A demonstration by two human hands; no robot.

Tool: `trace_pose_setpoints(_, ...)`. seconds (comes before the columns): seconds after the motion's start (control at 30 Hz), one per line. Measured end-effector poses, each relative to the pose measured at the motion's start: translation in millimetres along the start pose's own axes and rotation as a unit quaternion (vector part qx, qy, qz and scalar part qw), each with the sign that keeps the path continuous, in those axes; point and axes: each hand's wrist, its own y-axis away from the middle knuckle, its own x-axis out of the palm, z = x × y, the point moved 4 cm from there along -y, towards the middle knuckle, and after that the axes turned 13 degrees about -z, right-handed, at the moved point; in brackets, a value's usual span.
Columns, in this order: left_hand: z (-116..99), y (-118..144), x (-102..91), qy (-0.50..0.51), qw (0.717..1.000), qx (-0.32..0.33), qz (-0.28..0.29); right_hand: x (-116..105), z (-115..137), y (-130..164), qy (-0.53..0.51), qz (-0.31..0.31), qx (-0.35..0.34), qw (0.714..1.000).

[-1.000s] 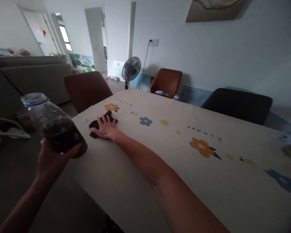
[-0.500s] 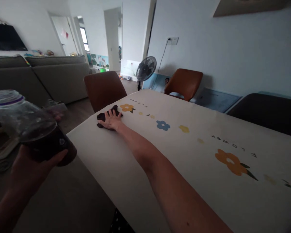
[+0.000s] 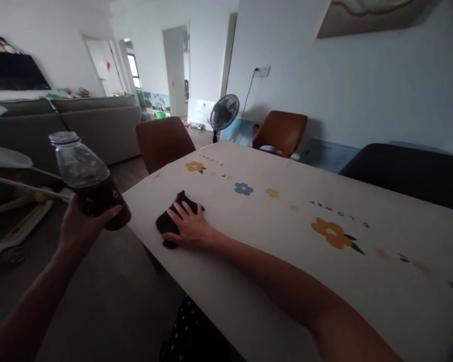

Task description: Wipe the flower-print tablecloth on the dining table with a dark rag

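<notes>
My left hand [image 3: 83, 226] grips a clear plastic bottle [image 3: 86, 178] with dark liquid in its lower half, held up beyond the table's left edge. My right hand [image 3: 191, 229] lies flat, fingers spread, on a dark cloth [image 3: 171, 218] near the left edge of the table. The table [image 3: 287, 241] wears a cream tablecloth printed with orange, blue and yellow flowers.
A brown chair [image 3: 162, 141] stands at the table's far left end, an orange chair [image 3: 281, 131] by the wall, a dark chair [image 3: 407, 171] at the right. A standing fan [image 3: 224, 113], a grey sofa [image 3: 86, 125] and a pale rack [image 3: 11, 171] at far left surround the table.
My right hand has slid the dark cloth back toward me along the table's left edge. The bottle in my left hand has shifted right and more upright.
</notes>
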Motion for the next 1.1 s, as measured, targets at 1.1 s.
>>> trace_pose_setpoints(1.1, -0.4, -0.3, -15.3, -0.03, 1.0, 0.0, -0.003, 5.0, 45.1, 25.3, -0.029, -0.001, -0.092, 0.995)
